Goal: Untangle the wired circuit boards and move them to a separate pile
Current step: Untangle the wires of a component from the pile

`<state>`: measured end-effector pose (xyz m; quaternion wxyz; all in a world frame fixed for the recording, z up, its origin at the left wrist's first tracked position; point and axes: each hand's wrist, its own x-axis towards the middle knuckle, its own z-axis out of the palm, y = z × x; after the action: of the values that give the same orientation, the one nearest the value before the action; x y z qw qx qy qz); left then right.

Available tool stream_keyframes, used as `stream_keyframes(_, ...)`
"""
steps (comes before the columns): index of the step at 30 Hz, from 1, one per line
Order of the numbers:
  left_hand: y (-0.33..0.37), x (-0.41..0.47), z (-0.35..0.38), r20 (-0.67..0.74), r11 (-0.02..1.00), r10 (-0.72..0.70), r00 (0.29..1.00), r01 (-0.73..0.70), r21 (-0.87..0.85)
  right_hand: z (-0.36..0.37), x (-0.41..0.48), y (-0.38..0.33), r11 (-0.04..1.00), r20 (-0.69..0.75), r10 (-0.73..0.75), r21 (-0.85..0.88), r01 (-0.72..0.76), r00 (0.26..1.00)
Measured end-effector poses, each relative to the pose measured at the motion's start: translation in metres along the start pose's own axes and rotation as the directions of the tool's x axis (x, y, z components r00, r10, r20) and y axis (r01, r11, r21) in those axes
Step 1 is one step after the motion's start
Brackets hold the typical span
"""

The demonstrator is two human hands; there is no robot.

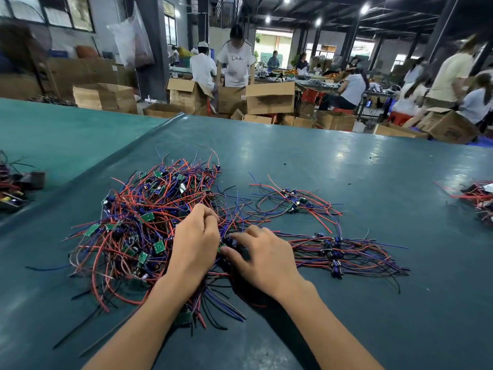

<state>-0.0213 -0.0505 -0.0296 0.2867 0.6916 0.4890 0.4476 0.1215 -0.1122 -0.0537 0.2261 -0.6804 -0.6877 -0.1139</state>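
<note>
Mid-untangle: your left hand (pixel 196 244) pinches wires (pixel 226 222) on the heap (pixel 149 217), right hand (pixel 264 257) grips a board (pixel 226 242). Next, tease it free, rightward.

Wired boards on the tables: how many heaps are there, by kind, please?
Big tangled heap: 1
Smaller groups right of it: 2
Heaps at the picture's edges: 2
Total: 5
</note>
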Motion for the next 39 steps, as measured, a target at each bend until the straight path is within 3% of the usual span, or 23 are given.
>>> stream_keyframes(5, -0.003, -0.002, 0.005, -0.009, 1.0, -0.01, 1.0, 0.01, 0.01, 0.002, 0.006, 0.002, 0.992, -0.04, 0.053, 0.114, -0.049, 0.998)
stream_keyframes(8, -0.003, -0.001, 0.004, -0.012, 1.0, 0.009, 1.0, -0.009, 0.017, -0.005, 0.002, 0.004, 0.954, -0.118, 0.112, 0.292, -0.073, 0.987)
stream_keyframes(10, -0.004, -0.002, 0.005, 0.002, 0.999, 0.038, 0.999, -0.038, 0.036, -0.013, -0.002, 0.006, 0.871, -0.185, 0.223, 0.478, -0.11, 0.957)
stream_keyframes(12, -0.003, -0.005, 0.007, 0.017, 0.995, 0.067, 0.998, -0.068, 0.069, -0.022, -0.005, 0.009, 0.678, -0.165, 0.369, 0.721, -0.143, 0.915)
stream_keyframes(15, -0.001, -0.008, 0.007, 0.02, 0.982, 0.143, 0.989, -0.145, 0.119, -0.035, -0.003, 0.012, 0.216, -0.025, 0.481, 0.972, -0.091, 0.876)
stream_keyframes(17, 0.0, -0.008, 0.007, 0.04, 0.977, 0.207, 0.977, -0.209, 0.044, -0.043, -0.002, 0.013, -0.106, 0.094, 0.478, 0.993, -0.049, 0.873)
stream_keyframes(18, 0.001, -0.008, 0.006, 0.055, 0.973, 0.231, 0.971, -0.23, -0.019, -0.045, -0.002, 0.013, -0.216, 0.136, 0.463, 0.976, -0.037, 0.876)
stream_keyframes(20, 0.005, -0.009, 0.007, 0.084, 0.955, 0.241, 0.967, -0.222, -0.195, -0.046, -0.002, 0.013, -0.313, 0.173, 0.438, 0.949, -0.03, 0.882)
stream_keyframes(23, 0.013, -0.011, 0.007, 0.195, 0.88, 0.218, 0.956, -0.107, -0.463, -0.045, -0.002, 0.013, -0.323, 0.19, 0.384, 0.944, -0.061, 0.904)
stream_keyframes(27, 0.018, -0.013, 0.011, 0.294, 0.802, 0.167, 0.941, 0.043, -0.595, -0.045, -0.005, 0.011, -0.233, 0.273, 0.291, 0.95, -0.209, 0.917)
stream_keyframes(35, 0.01, -0.005, 0.01, 0.391, 0.637, 0.113, 0.913, 0.235, -0.734, -0.043, -0.006, 0.004, -0.158, 0.4, 0.214, 0.915, -0.372, 0.891)
stream_keyframes(39, 0.007, -0.004, 0.012, 0.413, 0.627, 0.107, 0.904, 0.261, -0.734, -0.041, -0.005, 0.004, -0.088, 0.395, 0.219, 0.919, -0.385, 0.892)
